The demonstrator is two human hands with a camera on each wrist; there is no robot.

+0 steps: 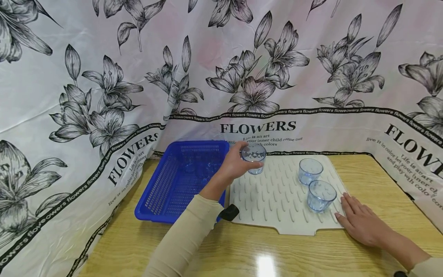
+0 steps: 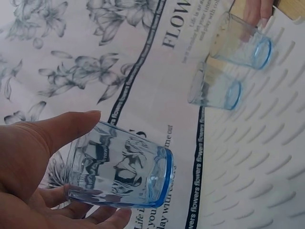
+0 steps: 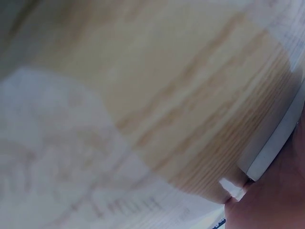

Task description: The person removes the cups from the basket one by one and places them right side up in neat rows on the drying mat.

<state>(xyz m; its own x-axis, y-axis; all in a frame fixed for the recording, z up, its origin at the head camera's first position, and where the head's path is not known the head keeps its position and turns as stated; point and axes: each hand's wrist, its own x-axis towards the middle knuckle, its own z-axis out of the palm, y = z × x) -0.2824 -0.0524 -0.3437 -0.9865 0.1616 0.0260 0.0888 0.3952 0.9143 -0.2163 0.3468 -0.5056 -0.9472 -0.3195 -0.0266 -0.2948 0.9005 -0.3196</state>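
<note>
My left hand grips a clear bluish drinking glass between thumb and fingers, above the back left of a white ridged drying mat. In the left wrist view the glass lies sideways in the picture, its thick blue base pointing away from the palm. Two more such glasses, one farther back and one nearer, stand on the mat's right part. My right hand rests with extended fingers at the mat's right edge. The right wrist view shows only part of that hand beside the pale mat edge.
A blue plastic basket stands left of the mat, with several clear glasses inside. Wooden table surrounds both. Behind and at the sides hangs a white flower-printed cloth.
</note>
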